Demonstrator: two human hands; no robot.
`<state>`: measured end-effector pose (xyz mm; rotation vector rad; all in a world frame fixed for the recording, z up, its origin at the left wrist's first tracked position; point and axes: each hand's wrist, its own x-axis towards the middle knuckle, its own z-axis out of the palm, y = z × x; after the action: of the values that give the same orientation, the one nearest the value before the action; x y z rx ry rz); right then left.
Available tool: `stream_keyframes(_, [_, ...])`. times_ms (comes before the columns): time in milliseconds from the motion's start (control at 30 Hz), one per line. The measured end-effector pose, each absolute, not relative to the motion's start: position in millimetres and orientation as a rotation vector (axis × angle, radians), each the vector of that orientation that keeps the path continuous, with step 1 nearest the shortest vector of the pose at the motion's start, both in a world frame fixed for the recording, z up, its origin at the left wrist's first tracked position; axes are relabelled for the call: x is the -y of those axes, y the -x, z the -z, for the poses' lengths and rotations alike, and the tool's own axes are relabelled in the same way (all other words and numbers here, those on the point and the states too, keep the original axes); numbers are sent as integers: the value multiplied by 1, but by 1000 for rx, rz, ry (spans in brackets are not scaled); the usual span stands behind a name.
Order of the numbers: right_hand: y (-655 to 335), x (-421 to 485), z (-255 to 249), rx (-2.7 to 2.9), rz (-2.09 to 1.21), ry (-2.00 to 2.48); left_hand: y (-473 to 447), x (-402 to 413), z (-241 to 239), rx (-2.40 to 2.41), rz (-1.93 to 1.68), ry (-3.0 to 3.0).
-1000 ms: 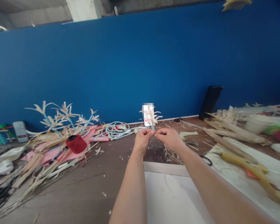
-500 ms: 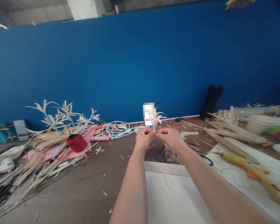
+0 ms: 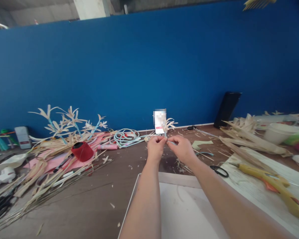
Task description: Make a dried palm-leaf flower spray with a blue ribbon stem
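Observation:
Both of my hands are raised over the brown table, fingertips pinched together. My left hand and my right hand both grip a small straw flower on a thin pale-blue stem, its cream petals standing up just above my fingers. The stem passes between the two pinches. Straw scraps lie on the table right under my hands.
A white board lies under my forearms. A yellow glue gun and black scissors are at right, with dry husks and a white bowl. At left are finished straw flowers, a red thread spool and coiled blue cord.
My hands have shifted slightly right and up with the flower, the right fingers working along the stem. The view has drifted a little; the table items have not moved.

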<state>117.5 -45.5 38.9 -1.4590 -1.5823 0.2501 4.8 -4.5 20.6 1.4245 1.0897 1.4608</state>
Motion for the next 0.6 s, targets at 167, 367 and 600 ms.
stream_keyframes(167, [-118,46,-38,1583,-258,1504,-8,2,-15,-1106,-1488,-1381])
stream_keyframes(367, [-117,45,-37,1613,-202,1528,-10,2,-12,-1106,-1498,-1310])
stream_keyframes(600, [-114,46,-34,1610,-75,1580,-12,6,-15,-1168,-1513,-1338])
